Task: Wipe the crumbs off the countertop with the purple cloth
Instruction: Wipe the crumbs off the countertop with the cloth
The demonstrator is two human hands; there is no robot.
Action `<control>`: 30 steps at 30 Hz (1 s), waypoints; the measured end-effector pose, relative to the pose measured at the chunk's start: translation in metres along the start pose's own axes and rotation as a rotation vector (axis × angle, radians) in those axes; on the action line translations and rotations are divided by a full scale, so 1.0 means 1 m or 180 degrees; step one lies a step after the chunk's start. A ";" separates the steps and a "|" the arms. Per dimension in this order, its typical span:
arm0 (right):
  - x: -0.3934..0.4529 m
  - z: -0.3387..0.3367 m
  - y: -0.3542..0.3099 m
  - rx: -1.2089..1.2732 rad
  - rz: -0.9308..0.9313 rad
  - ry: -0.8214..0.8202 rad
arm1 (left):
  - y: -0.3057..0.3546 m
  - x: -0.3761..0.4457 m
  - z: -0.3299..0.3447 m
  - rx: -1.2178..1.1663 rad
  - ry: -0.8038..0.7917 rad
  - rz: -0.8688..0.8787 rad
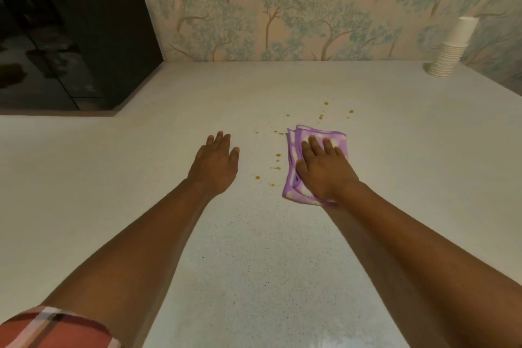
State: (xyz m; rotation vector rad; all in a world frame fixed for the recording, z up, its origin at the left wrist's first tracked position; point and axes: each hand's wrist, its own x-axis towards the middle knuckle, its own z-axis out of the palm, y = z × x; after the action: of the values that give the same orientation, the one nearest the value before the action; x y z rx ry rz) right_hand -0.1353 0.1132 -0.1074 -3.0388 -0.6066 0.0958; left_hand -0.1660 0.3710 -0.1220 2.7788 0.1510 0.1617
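Note:
A folded purple-and-white cloth (293, 147) lies flat on the pale speckled countertop (254, 248), right of centre. My right hand (324, 169) presses flat on top of it, fingers spread and pointing away from me. Small orange-brown crumbs (278, 155) are scattered just left of the cloth and beyond it toward the wall. My left hand (216, 164) rests palm down on the bare counter to the left of the crumbs, fingers apart, holding nothing.
A black microwave (70, 45) stands at the back left against the wall. A stack of white paper cups (449, 48) sits at the back right corner. Tree-patterned wallpaper (282, 8) backs the counter.

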 end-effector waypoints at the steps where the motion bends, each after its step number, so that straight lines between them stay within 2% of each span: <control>1: -0.006 0.002 0.000 -0.0031 -0.0059 0.0022 | -0.005 0.000 -0.002 -0.0007 0.0034 -0.0014; 8: 0.022 -0.007 -0.005 0.0077 0.0269 -0.0005 | -0.042 -0.007 -0.017 0.0501 -0.0025 -0.0121; 15: 0.063 -0.014 -0.050 0.0146 -0.0089 -0.0082 | -0.051 -0.007 -0.013 0.0586 -0.0209 -0.0167; 20: 0.029 -0.002 -0.088 0.0202 -0.0413 -0.0041 | -0.051 -0.006 -0.014 0.0631 -0.0183 -0.0126; 26: -0.021 0.003 -0.094 0.0189 -0.0311 0.0083 | -0.051 -0.007 -0.012 0.0650 -0.0141 -0.0080; 30: -0.016 0.010 -0.110 0.0287 -0.0353 0.0185 | -0.052 -0.003 -0.011 0.0700 -0.0101 -0.0079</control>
State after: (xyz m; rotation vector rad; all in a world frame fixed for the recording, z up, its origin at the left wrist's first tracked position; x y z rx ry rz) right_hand -0.1925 0.2087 -0.1108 -2.9034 -0.7432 0.0303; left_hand -0.1752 0.4226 -0.1303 2.9951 0.2064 0.1001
